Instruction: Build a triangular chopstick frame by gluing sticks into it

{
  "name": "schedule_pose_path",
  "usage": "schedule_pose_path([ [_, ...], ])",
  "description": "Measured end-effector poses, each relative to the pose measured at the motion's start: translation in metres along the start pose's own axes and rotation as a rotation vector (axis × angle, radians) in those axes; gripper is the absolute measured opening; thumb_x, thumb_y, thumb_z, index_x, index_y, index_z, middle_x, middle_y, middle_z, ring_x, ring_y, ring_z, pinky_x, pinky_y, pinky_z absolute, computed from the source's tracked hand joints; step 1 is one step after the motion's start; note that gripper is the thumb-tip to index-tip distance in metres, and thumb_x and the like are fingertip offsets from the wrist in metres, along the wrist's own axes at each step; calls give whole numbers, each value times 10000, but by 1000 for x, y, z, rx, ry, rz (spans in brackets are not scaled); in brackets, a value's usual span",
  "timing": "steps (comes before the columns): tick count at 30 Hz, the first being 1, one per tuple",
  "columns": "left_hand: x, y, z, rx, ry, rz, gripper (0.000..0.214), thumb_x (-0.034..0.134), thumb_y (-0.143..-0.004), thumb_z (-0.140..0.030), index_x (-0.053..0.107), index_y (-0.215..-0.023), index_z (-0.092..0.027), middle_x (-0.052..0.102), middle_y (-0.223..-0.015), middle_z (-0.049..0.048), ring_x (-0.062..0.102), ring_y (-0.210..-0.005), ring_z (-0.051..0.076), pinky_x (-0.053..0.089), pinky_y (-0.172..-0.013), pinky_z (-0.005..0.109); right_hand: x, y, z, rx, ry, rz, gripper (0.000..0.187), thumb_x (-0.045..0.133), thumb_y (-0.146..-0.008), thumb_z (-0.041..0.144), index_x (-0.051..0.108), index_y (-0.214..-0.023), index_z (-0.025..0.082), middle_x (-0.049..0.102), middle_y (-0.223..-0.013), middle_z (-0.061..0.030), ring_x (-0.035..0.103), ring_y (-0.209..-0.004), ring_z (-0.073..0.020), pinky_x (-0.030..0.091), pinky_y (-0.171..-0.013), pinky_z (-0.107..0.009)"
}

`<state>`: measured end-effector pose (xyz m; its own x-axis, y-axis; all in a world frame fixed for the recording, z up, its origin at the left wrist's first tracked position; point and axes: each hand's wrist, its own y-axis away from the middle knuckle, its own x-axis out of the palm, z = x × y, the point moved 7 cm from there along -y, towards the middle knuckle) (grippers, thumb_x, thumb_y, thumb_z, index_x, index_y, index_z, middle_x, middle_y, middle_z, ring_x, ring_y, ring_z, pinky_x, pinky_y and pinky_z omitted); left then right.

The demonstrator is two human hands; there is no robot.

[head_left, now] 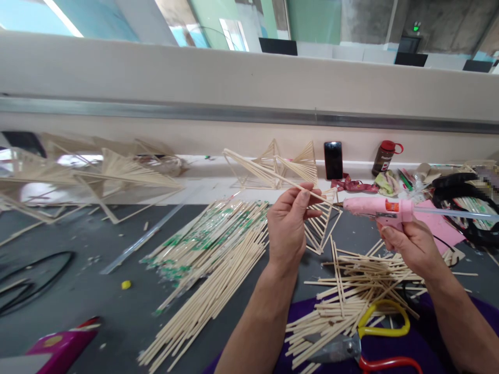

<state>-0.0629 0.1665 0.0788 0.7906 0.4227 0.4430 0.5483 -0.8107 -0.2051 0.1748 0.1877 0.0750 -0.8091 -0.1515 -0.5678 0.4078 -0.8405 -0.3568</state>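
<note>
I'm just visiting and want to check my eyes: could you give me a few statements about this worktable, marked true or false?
1. The right hand holds a pink glue gun. True.
2. The left hand is empty. False: it holds a thin wooden stick.
3. The phone is to the left of the red-lidded bottle in the picture. True.
4. Both handles of the scissors are yellow. False: one is yellow, the other red.
5. The glue gun's nozzle points away from the left hand. False: it points towards that hand's side.
</note>
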Motion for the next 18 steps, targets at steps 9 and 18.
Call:
schedule_pose_path([
  [9, 1, 0, 2, 14, -11, -5, 238, 753, -739, -354, 714, -860, -153, 727, -785, 34, 689, -673, 111, 537, -490, 146, -3, -1, 8, -54, 50, -15, 344, 515, -927, 436, 572, -693, 191, 558, -602, 3, 510, -581, -143, 393, -572, -280],
  [18, 2, 1, 3, 25, -27, -10, 250, 757, -726, -359, 716, -858, -150, 729, -786, 40, 686, -668, 113, 531, -483, 146, -4, -3, 12, -97, 47, -21, 334, 523, -925, 416, 589, -692, 186, 552, -595, 7, 516, -571, -129, 403, -569, -267],
])
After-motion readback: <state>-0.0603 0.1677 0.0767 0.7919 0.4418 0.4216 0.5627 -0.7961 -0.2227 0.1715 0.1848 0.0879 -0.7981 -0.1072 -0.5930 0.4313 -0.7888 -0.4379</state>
